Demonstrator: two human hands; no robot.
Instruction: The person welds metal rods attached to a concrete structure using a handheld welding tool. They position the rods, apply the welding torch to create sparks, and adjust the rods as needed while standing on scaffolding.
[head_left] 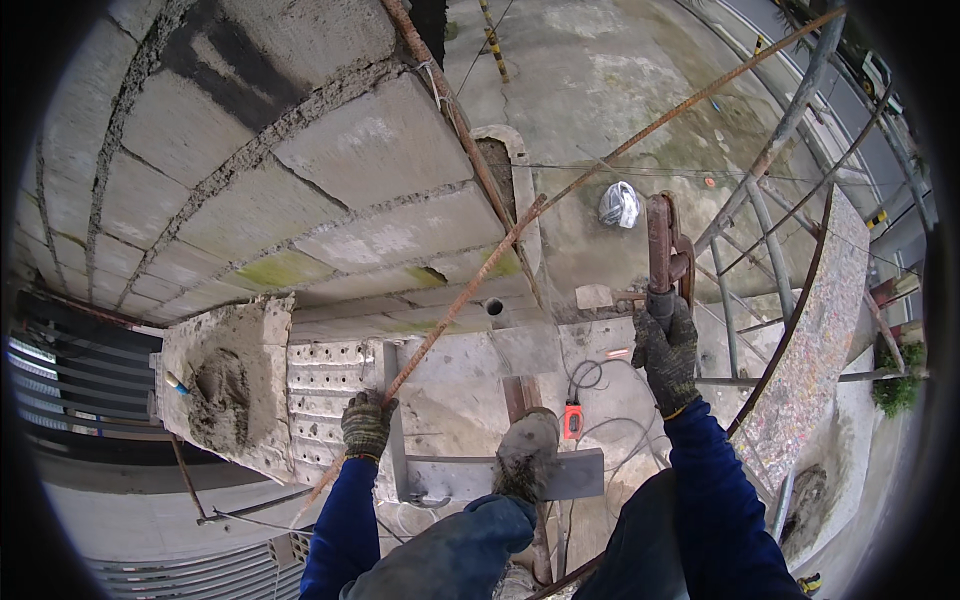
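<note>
My left hand (365, 426), in a dirty knitted glove, is closed around a long rusty rod (455, 308). The rod slants up to the right in front of the block wall and runs down past my left forearm. Beside that hand is a pale hollow block (340, 375) with rows of holes. My right hand (668, 355), in a similar glove, is closed around the grey pipe-like lower end of a rusty metal piece (661, 245) with a looped side part. The fingers partly hide its lower end, and its exact kind cannot be made out.
A concrete block wall (350, 150) fills the upper left. Wet mortar (222, 395) lies on a board at left. My muddy shoe (526, 455) is on a grey beam (575, 474). A red device (572, 421) with cables lies nearby. Scaffold pipes (785, 120) stand at right.
</note>
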